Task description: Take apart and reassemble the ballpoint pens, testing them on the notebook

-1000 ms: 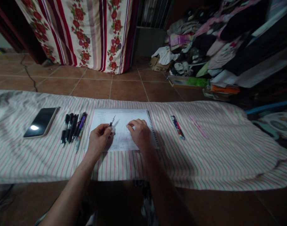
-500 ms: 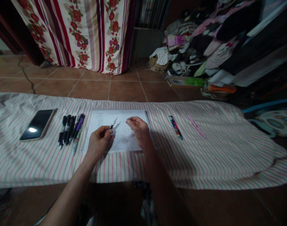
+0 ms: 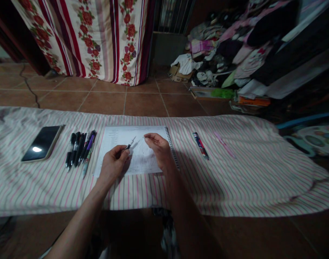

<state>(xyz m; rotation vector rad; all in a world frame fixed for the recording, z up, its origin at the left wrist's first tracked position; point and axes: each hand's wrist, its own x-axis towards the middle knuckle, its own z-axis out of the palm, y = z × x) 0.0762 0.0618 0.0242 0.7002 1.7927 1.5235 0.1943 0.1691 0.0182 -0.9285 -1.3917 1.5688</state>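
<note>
Over the spiral notebook (image 3: pixel 139 167), my left hand (image 3: pixel 113 161) pinches a dark pen barrel (image 3: pixel 129 145) whose thin, pale refill sticks out toward the upper right. Most of the barrel is hidden in the fingers. My right hand (image 3: pixel 158 146) hovers above the notebook's right half, thumb and forefinger pressed together. Whatever small thing may be between those fingertips is too tiny to name. A short gap separates the pen's point from the right fingertips. The notebook lies open at a page with print and faint markings, its wire spiral to the right.
Left of the notebook lies a row of several pens (image 3: pixel 79 149), and beyond it a phone (image 3: pixel 42 143). To the right are a dark patterned pen (image 3: pixel 200 145) and a pink pen (image 3: pixel 224 144). A striped cloth (image 3: pixel 234 187) covers the table.
The pen in my left hand has shifted very slightly to the right, its point closer to my right fingertips. Otherwise the hands keep nearly the same pose.
</note>
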